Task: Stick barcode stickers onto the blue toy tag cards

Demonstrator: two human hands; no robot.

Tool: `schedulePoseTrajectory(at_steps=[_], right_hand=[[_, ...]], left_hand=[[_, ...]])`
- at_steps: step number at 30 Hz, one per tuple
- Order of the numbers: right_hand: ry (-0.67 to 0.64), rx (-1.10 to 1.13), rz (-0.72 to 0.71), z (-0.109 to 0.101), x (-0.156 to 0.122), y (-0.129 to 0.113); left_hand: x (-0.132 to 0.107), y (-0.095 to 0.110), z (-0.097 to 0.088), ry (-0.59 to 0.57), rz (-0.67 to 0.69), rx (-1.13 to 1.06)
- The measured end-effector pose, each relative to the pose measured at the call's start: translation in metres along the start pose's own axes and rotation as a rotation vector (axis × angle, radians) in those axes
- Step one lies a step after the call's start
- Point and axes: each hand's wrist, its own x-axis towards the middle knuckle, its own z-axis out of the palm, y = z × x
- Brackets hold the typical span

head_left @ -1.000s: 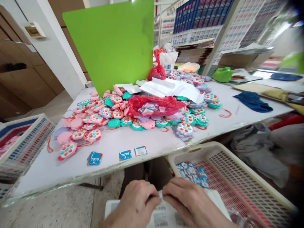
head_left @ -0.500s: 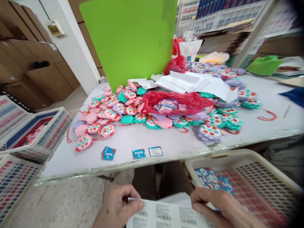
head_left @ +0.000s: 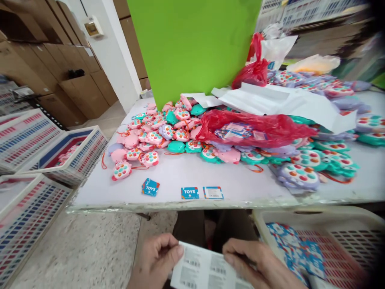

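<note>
A white sheet of barcode labels [head_left: 202, 269] is stretched between my hands, low in the view. My left hand [head_left: 159, 259] pinches its upper left corner between thumb and fingers. With closed fingers my right hand [head_left: 254, 261] grips the sheet's right part and covers some of it. On the table's front edge lie a small pile of blue TOYS cards [head_left: 150, 187], a single TOYS card [head_left: 189, 193] and a card with its barcode side up [head_left: 213, 192]. Behind them is a heap of pink, green and purple animal-shaped toys [head_left: 155, 138].
A red plastic bag [head_left: 279, 130] holding cards and white paper sheets [head_left: 279, 100] lie on the heap. A green board [head_left: 192, 48] stands behind. At lower right, a white basket [head_left: 261, 224] contains many cards. Other baskets [head_left: 87, 160] stand left of the table.
The view has swung left, so the table appears shifted right. My right hand has come closer to my left, and less of the label sheet shows between them.
</note>
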Motion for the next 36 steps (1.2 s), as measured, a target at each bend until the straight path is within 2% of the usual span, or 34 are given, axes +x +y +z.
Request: schedulePoseTrajectory(at_steps=[3, 7, 11, 17, 24, 30, 36], right_hand=[[0.025, 0.071, 0.006, 0.009, 0.006, -0.006], [0.029, 0.111, -0.023, 0.023, 0.014, -0.013], [0.041, 0.069, -0.055, 0.027, 0.014, -0.013], [0.034, 0.1, -0.045, 0.031, 0.014, -0.011], [0.033, 0.134, -0.032, 0.041, 0.012, -0.008], [0.121, 0.228, -0.188, 0.047, 0.01, -0.005], [0.475, -0.018, -0.384, 0.068, -0.002, 0.011]], left_hand=[[0.002, -0.005, 0.009, 0.024, -0.036, -0.016], [0.004, -0.007, 0.015, -0.052, -0.011, -0.074], [0.005, -0.003, 0.015, -0.131, 0.036, -0.085], [0.004, -0.002, 0.023, -0.084, 0.046, 0.057], [0.001, 0.002, 0.031, -0.101, 0.027, 0.026], [0.0, 0.001, 0.041, -0.042, 0.02, 0.044], [-0.007, -0.014, 0.048, 0.113, -0.044, 0.092]])
